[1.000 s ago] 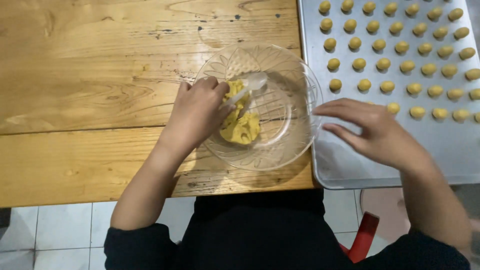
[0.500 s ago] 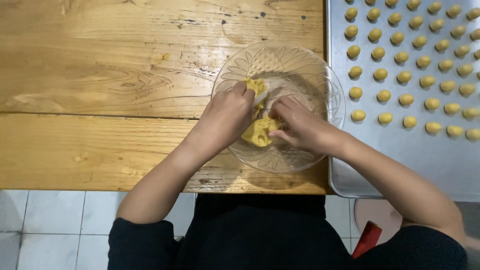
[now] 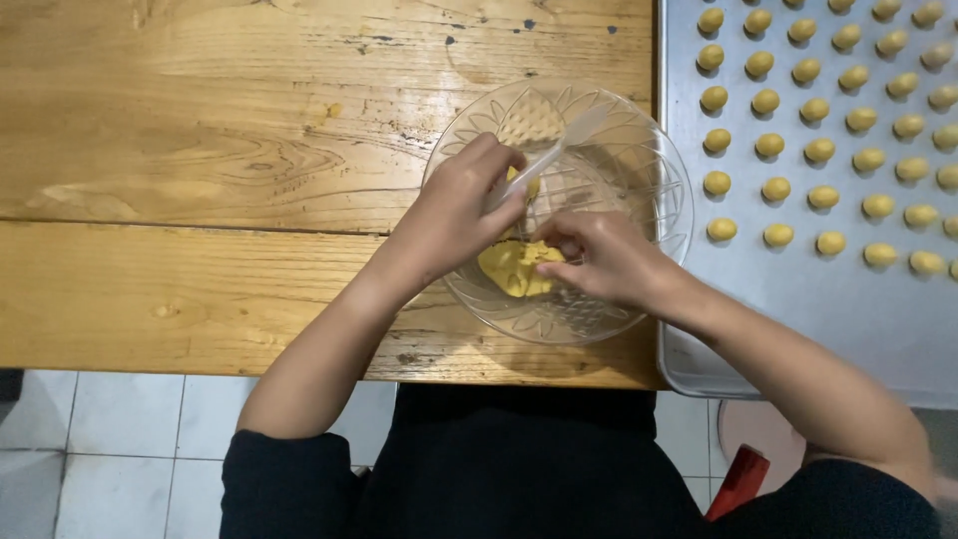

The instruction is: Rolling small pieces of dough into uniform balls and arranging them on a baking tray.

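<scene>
Wooden table (image 3: pixel 200 150), metal baking tray (image 3: pixel 818 319) of small yellow dough balls (image 3: pixel 823 150), perhaps a red stool (image 3: pixel 738 479) below.

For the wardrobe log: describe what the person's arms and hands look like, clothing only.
Both arms wear black sleeves pushed up above the elbows, leaving the forearms bare. The left hand and right hand are bare: no gloves, and no rings, watch or bracelets visible. The torso clothing is black too.

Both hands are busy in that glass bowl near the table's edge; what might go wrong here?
The clear patterned glass bowl sits close to the wooden table edge, so a hard push might slide it off. The left hand holds a clear plastic spoon that might snap in the yellow dough. The right hand could bump the metal tray.
</scene>
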